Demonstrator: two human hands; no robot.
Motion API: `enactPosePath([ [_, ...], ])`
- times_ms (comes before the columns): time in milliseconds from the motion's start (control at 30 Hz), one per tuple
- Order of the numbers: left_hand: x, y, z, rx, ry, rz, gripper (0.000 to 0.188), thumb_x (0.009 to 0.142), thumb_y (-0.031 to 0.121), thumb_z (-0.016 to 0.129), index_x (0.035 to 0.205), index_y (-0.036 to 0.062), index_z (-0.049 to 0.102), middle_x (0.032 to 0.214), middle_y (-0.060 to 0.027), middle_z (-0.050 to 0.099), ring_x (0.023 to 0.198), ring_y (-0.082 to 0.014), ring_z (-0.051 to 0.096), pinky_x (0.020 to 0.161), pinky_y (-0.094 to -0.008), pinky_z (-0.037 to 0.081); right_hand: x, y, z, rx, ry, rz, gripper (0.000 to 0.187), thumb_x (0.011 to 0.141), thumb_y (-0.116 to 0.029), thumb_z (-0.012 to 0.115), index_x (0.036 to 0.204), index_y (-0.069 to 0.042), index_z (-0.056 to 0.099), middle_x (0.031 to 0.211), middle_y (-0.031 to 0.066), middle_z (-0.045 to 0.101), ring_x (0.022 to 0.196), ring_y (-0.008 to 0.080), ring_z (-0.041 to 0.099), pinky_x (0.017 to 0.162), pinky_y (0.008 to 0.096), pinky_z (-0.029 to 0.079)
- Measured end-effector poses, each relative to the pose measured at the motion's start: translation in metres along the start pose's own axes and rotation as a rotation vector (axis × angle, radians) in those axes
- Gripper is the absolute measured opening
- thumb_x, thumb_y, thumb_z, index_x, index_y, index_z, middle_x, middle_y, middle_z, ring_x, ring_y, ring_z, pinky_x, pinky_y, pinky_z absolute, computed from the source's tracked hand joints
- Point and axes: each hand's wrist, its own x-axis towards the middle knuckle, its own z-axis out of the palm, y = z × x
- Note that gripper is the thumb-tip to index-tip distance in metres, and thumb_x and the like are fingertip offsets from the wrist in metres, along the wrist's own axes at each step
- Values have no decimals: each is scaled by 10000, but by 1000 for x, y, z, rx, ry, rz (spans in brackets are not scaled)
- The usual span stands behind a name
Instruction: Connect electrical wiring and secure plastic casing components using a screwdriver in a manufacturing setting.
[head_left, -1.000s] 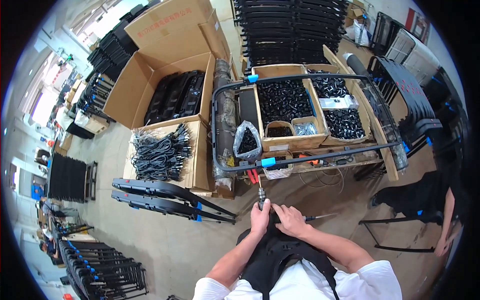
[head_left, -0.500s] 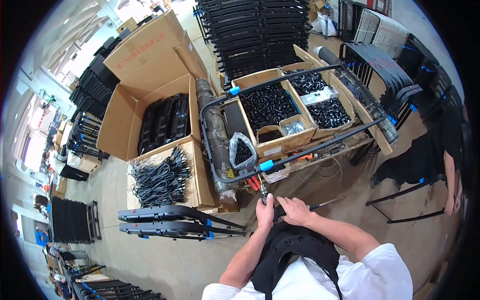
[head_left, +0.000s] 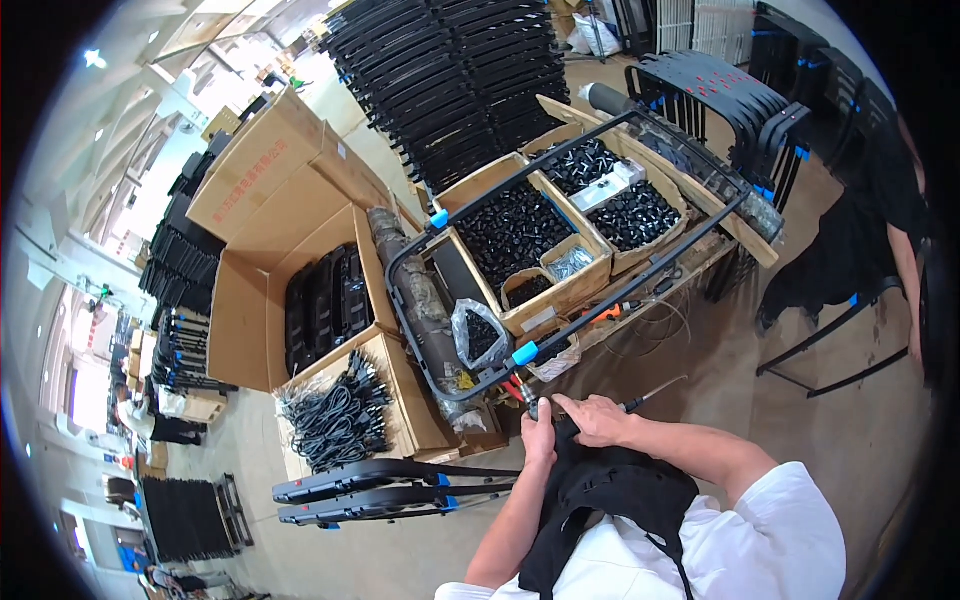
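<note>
Gripping power driver in left hand, now nearer tubular frame at worktop's near edge, with unclear grip in right hand.

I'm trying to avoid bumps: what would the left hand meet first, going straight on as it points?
Led by its silver-nosed black tool, the left hand would probably meet the black tubular frame's near bar, beside its blue clip; depth is unclear, so the slim red handles might come first.

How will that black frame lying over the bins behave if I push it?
The black frame looks stiff: its long sides show no sagging. Being a slim open loop, it may be light for its size. It might slide where it crosses the rounded roll.
</note>
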Motion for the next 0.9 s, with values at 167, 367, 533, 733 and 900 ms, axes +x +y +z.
enactPosePath([
  [167,1,7,1,27,2,15,460,1010,459,710,1045,13,602,917,-12,607,818,-125,521,756,-330,485,5,5,1,-10,-11,-1,972,811,-191,777,1593,29,243,1224,293,696,1120,447,677,1008,515,513],
  [367,5,12,3,23,2,33,457,1009,459,709,1046,19,595,899,-3,592,804,-120,511,746,-326,477,8,5,-2,-24,-42,10,806,807,-166,765,1509,-19,396,1217,259,669,1131,430,665,990,518,519],
  [533,11,4,1,30,51,72,472,1006,485,702,1027,24,603,888,0,584,794,-120,506,721,-332,463,11,9,18,-50,125,-151,594,798,-142,772,1344,-64,552,1337,213,553,1162,391,643,962,517,521],
  [733,14,-7,-5,57,-15,-1,555,1025,494,670,1228,-20,623,1041,-69,663,903,-166,622,766,-376,531,5,11,23,-51,123,-127,567,782,-131,776,1306,-67,572,1337,195,531,1152,377,646,907,509,517],
  [900,14,-15,-10,-26,-35,-3,523,1036,471,664,1195,-26,627,950,-57,667,783,-163,631,679,-359,523,2,9,29,-46,147,-142,540,770,-137,778,1267,-63,580,1287,189,546,1109,381,656,891,516,518],
])
